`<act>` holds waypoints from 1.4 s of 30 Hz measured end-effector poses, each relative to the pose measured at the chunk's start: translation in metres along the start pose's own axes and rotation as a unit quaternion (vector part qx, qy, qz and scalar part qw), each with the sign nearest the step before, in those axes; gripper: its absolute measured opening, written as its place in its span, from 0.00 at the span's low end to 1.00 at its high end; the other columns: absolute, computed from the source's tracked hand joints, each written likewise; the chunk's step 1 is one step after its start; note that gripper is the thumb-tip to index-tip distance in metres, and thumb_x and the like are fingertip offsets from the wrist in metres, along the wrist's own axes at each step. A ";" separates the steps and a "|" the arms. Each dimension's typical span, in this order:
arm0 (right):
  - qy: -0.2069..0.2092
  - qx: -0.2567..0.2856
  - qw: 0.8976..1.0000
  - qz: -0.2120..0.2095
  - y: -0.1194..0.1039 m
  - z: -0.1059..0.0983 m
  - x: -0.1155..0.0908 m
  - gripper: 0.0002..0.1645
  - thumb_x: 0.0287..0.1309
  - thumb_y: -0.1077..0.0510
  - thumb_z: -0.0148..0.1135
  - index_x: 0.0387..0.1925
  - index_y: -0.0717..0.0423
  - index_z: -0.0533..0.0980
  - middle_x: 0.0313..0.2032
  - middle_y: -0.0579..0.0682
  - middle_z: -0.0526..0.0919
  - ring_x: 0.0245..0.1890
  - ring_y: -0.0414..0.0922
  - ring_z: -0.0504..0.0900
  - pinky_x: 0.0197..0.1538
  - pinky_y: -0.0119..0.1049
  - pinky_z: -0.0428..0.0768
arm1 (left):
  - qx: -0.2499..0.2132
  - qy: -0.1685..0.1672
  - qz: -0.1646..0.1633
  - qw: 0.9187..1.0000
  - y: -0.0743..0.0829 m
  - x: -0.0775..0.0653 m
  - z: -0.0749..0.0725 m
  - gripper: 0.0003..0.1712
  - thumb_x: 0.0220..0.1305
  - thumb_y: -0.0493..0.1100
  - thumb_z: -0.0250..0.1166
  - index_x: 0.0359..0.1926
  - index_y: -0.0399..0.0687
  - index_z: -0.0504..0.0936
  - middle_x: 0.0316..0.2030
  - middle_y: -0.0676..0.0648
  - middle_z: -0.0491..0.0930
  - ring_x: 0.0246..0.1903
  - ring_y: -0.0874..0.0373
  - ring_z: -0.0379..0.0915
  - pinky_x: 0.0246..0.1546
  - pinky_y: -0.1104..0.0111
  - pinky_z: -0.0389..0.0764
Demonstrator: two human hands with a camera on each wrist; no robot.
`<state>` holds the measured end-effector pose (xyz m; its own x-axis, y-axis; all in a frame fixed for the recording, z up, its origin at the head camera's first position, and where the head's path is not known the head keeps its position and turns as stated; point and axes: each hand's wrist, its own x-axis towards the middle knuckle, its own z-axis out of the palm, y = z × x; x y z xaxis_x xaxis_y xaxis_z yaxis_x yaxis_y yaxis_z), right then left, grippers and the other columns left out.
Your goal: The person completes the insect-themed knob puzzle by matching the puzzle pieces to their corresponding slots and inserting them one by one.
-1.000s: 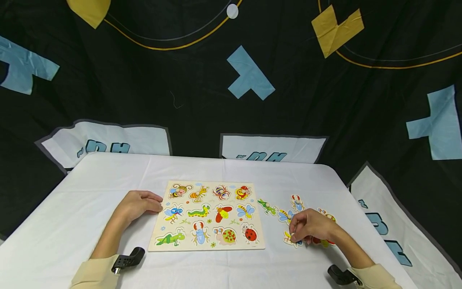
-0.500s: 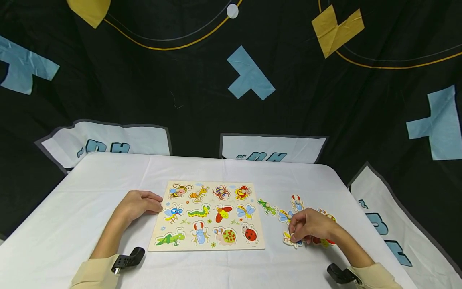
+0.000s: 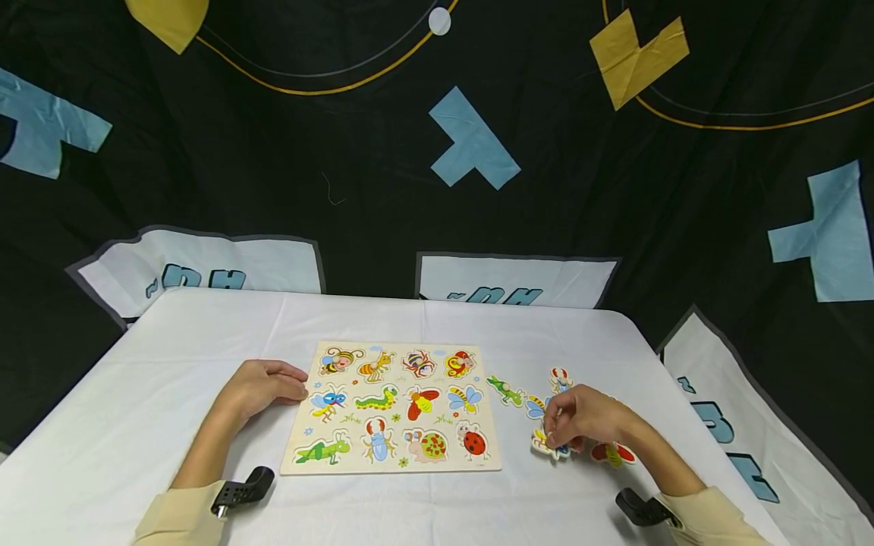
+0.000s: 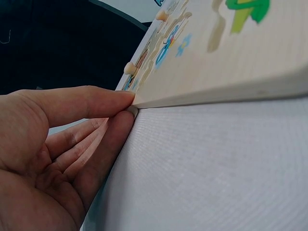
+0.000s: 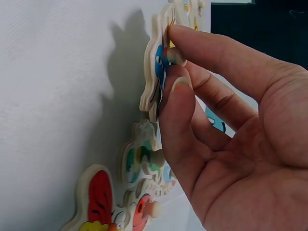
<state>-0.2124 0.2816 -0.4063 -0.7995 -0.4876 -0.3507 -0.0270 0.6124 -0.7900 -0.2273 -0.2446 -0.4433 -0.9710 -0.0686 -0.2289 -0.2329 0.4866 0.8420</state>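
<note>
A wooden insect puzzle board [image 3: 362,465] lies on the white table. At its left edge is my left hand [image 3: 256,390], pinching the board's rim between thumb and finger in the left wrist view. My right hand [image 3: 590,415] pinches a flat insect puzzle piece [image 5: 155,62] with a blue head by its small wooden knob [image 5: 175,56]. The piece is raised, its shadow falling on the cloth. Close by lie a dragonfly piece [image 3: 536,408], a stag beetle piece [image 3: 561,378] and a red-winged piece [image 3: 612,453]. Fingers partly hide the held piece.
A green grasshopper piece [image 3: 505,392] lies just off the board's right edge. More pieces, such as a ladybird piece [image 5: 140,211], are under or beside the right hand. Behind the table hangs a black cloth [image 3: 382,220] with blue and gold shapes.
My right hand has risen slightly and shifted a little left and away from me, bringing the pinched puzzle piece up off the cloth. The left hand and board have stayed still.
</note>
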 end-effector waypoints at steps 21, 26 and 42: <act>0.006 -0.014 1.000 0.000 -0.016 -0.003 0.012 0.12 0.52 0.58 0.76 0.36 0.60 0.82 0.21 0.50 0.82 0.19 0.43 0.74 0.27 0.38 0.77 | -0.008 -0.002 -0.002 1.000 -0.001 0.001 0.001 0.22 0.52 0.38 0.75 0.49 0.34 0.85 0.33 0.46 0.90 0.31 0.59 0.84 0.34 0.69 0.79; 0.018 -0.017 1.000 -0.003 -0.022 -0.001 0.017 0.12 0.51 0.59 0.77 0.36 0.60 0.83 0.22 0.53 0.84 0.21 0.44 0.75 0.29 0.40 0.78 | -0.008 -0.003 -0.002 1.000 -0.001 0.001 0.001 0.21 0.53 0.38 0.75 0.49 0.34 0.85 0.33 0.46 0.90 0.31 0.58 0.84 0.34 0.69 0.79; 0.042 -0.009 0.999 -0.006 -0.029 0.009 0.038 0.12 0.48 0.62 0.76 0.36 0.60 0.84 0.22 0.49 0.83 0.24 0.43 0.76 0.32 0.38 0.76 | 0.004 0.004 -0.009 1.000 -0.001 0.000 0.002 0.21 0.53 0.40 0.75 0.48 0.37 0.85 0.33 0.46 0.90 0.32 0.57 0.84 0.36 0.69 0.75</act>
<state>-0.2365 0.2399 -0.4017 -0.8465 -0.4420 -0.2969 -0.0476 0.6181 -0.7846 -0.2268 -0.2430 -0.4451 -0.9672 -0.0842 -0.2396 -0.2494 0.4925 0.8338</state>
